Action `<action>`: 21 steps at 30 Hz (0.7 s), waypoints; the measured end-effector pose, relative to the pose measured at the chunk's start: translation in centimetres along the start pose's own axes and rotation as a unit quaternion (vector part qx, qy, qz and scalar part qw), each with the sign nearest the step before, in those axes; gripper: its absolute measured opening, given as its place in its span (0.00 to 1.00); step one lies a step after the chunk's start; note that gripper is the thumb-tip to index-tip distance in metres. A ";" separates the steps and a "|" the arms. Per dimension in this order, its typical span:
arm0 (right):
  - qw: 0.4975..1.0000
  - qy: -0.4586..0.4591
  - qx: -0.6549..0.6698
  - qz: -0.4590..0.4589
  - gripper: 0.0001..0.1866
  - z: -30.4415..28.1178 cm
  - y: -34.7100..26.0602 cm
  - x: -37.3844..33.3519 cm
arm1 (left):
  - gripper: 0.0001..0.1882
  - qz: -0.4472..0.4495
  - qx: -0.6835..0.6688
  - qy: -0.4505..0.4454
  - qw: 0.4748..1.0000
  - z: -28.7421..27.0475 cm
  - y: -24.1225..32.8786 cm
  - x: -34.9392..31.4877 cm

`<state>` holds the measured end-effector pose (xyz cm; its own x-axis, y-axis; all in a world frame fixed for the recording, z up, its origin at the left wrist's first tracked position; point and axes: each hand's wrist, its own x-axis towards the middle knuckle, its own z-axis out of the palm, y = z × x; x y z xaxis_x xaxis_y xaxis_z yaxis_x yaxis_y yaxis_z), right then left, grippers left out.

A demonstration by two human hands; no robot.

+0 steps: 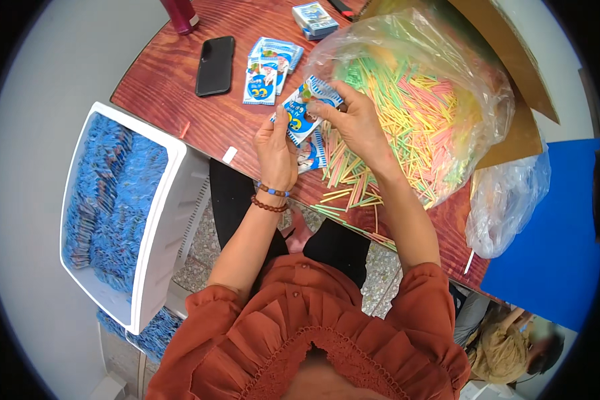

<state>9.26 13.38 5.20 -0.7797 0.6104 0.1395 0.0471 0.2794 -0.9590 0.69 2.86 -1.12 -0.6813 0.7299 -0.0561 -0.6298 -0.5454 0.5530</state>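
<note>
Both hands hold a small blue and white printed packet [305,115] above the table's near edge. My left hand [277,148] pinches its lower left edge between thumb and fingers. My right hand [359,123] grips its right side, the thumb lying across the front. Under the hands, another such packet [311,155] lies partly covered on the table. Beyond them is a loose overlapping pile of like packets [261,81]. Right beside my right hand, many thin pastel sticks [407,113] in green, yellow and pink spill from a clear plastic bag [490,87].
A black phone [215,65] and a dark red bottle [181,15] stand left on the wooden table [160,73]. A white basket [160,200] full of blue packets is at left. Cardboard [523,130] backs the bag. A person [503,350] sits at lower right.
</note>
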 end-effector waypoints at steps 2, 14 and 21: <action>1.000 -0.019 -0.014 0.015 0.17 0.8 0.2 0.6 | 0.10 0.044 0.012 0.052 0.998 -0.2 0.4 0.0; 0.972 -0.012 -0.231 -0.046 0.23 5.7 4.3 11.5 | 0.15 0.238 0.317 0.139 0.908 -5.5 5.0 1.7; 0.950 0.067 -0.272 -0.137 0.24 5.8 6.7 12.4 | 0.22 0.183 0.786 0.023 0.590 -4.5 4.7 -1.8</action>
<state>-3.70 18.46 -0.91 -0.7240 0.5389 0.4306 0.1989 0.7608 -0.6177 -2.68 -2.87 -2.21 -0.6965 0.6500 0.3040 0.6625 0.4196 0.6205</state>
